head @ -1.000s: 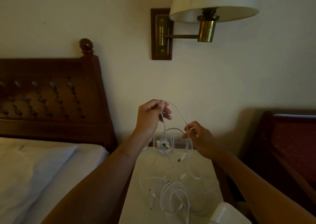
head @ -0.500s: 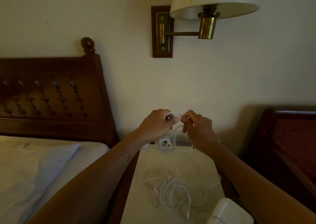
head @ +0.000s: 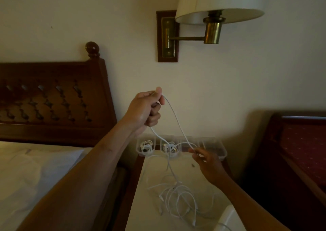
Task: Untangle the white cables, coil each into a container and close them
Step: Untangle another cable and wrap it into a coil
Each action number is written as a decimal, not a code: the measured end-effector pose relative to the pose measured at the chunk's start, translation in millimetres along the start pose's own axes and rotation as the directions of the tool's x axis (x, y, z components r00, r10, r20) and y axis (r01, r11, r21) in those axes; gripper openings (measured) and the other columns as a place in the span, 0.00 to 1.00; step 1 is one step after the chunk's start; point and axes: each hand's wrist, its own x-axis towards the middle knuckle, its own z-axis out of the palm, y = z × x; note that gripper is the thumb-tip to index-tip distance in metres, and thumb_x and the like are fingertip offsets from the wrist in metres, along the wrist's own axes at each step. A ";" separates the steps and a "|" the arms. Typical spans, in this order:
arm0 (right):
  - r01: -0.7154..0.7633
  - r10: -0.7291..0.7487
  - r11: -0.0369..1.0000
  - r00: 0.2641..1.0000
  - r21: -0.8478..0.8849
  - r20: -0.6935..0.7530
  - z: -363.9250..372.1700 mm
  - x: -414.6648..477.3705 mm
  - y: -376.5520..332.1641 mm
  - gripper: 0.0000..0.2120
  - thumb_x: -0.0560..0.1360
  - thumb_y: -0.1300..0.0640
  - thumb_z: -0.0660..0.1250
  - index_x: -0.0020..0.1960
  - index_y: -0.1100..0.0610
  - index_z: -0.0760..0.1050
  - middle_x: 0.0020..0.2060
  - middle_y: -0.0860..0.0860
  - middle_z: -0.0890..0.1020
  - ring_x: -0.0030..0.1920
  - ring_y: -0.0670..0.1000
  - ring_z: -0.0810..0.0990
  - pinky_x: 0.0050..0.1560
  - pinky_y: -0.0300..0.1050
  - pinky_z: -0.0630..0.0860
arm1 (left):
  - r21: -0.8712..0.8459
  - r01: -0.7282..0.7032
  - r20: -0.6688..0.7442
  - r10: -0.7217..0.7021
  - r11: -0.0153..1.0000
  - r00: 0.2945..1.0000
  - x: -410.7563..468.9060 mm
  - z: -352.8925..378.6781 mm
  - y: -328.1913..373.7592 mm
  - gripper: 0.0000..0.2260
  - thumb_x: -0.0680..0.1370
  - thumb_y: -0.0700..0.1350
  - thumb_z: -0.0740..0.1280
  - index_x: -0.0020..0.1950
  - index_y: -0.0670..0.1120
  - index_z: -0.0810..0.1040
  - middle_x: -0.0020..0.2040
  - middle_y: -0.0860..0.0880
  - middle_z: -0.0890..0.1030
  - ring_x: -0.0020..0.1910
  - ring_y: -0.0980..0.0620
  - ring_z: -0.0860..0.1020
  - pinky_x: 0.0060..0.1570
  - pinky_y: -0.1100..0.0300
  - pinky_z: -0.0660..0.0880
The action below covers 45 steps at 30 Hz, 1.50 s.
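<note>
The cable (head: 177, 120) slants from the left hand (head: 145, 109), raised and clenched round it, down and rightward to the right hand (head: 207, 162), which pinches it in its fingertips just before the containers (head: 214, 148) along the table's (head: 141, 213) far edge; the right hand is nearer the unfilled ones; the two leftmost hold coils; the tangle (head: 180, 199) lies toward the front edge.
</note>
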 end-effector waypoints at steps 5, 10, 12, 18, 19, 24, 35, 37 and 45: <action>-0.123 0.119 0.992 0.990 -0.038 -0.073 -0.2 8.0 1.6 0.11 0.81 0.59 0.68 0.48 0.44 0.83 0.44 0.48 0.86 0.45 0.54 0.84 0.47 0.48 0.81 | 0.152 0.076 -0.028 -0.073 0.985 0.997 -3.3 3.5 -5.3 0.17 0.86 0.50 0.60 0.42 0.42 0.76 0.27 0.50 0.58 0.24 0.54 0.54 0.24 0.66 0.54; -0.040 0.028 0.994 0.992 -0.098 -0.121 -0.1 20.7 -29.2 0.14 0.79 0.66 0.65 0.45 0.49 0.84 0.42 0.46 0.85 0.47 0.52 0.83 0.51 0.45 0.76 | 0.492 0.245 -0.111 -0.219 0.835 0.969 0.2 11.6 -38.9 0.15 0.83 0.42 0.59 0.46 0.35 0.82 0.26 0.47 0.69 0.22 0.52 0.62 0.27 0.59 0.59; -0.015 -0.029 0.937 0.992 -0.349 -0.122 -3.4 23.3 -45.4 0.11 0.80 0.60 0.64 0.50 0.48 0.83 0.46 0.45 0.85 0.53 0.52 0.79 0.57 0.50 0.69 | 0.500 0.247 -0.122 -0.214 0.830 0.969 -0.8 13.6 -55.6 0.16 0.85 0.46 0.59 0.50 0.38 0.82 0.28 0.45 0.72 0.22 0.51 0.66 0.27 0.58 0.63; 0.118 -0.203 0.770 0.977 -0.627 -0.065 -24.0 27.3 -84.6 0.13 0.83 0.53 0.60 0.48 0.50 0.83 0.44 0.48 0.82 0.51 0.51 0.76 0.63 0.54 0.66 | 0.415 0.165 0.023 -0.192 0.895 0.981 -13.9 24.1 -85.4 0.30 0.78 0.71 0.63 0.51 0.43 0.83 0.31 0.48 0.79 0.25 0.51 0.74 0.27 0.59 0.70; 0.124 -0.195 0.835 0.978 -0.536 -0.076 -28.3 28.1 -89.6 0.12 0.82 0.54 0.63 0.47 0.52 0.85 0.43 0.49 0.83 0.47 0.51 0.78 0.59 0.52 0.70 | 0.383 0.169 0.023 -0.193 0.908 0.981 -16.0 24.0 -87.2 0.31 0.76 0.72 0.65 0.50 0.43 0.83 0.32 0.47 0.79 0.26 0.51 0.74 0.27 0.59 0.70; 0.113 -0.135 0.983 0.978 -0.142 -0.157 -37.3 28.5 -98.2 0.05 0.77 0.57 0.73 0.45 0.55 0.87 0.37 0.46 0.85 0.35 0.43 0.81 0.36 0.30 0.73 | 0.392 0.156 -0.091 -0.131 0.907 0.987 -18.6 23.2 -95.4 0.20 0.81 0.54 0.70 0.41 0.37 0.81 0.29 0.47 0.76 0.26 0.49 0.74 0.29 0.57 0.72; -0.064 0.065 0.997 0.997 -0.050 0.033 41.2 8.5 -31.9 0.22 0.80 0.55 0.68 0.71 0.50 0.68 0.63 0.45 0.70 0.63 0.46 0.72 0.62 0.44 0.74 | -0.168 0.051 0.025 -0.047 0.984 0.999 -2.7 33.2 -22.8 0.12 0.86 0.42 0.59 0.45 0.41 0.76 0.29 0.48 0.69 0.33 0.46 0.77 0.51 0.40 0.80; -0.054 0.063 0.995 0.991 -0.085 0.117 58.3 12.8 -26.8 0.22 0.80 0.52 0.67 0.73 0.50 0.67 0.63 0.43 0.66 0.67 0.47 0.67 0.69 0.43 0.68 | -0.137 0.042 0.010 -0.041 0.990 0.999 -2.6 37.2 -12.7 0.13 0.86 0.43 0.60 0.44 0.42 0.76 0.28 0.50 0.67 0.31 0.47 0.75 0.48 0.42 0.81; -0.012 0.026 0.996 0.987 0.090 -0.156 43.3 45.3 -28.3 0.14 0.84 0.59 0.59 0.42 0.55 0.78 0.39 0.51 0.83 0.39 0.48 0.81 0.41 0.39 0.76 | 0.368 0.045 -0.241 0.048 0.929 0.969 -4.7 -14.9 -32.6 0.30 0.88 0.53 0.53 0.32 0.39 0.76 0.22 0.49 0.67 0.23 0.52 0.65 0.36 0.53 0.70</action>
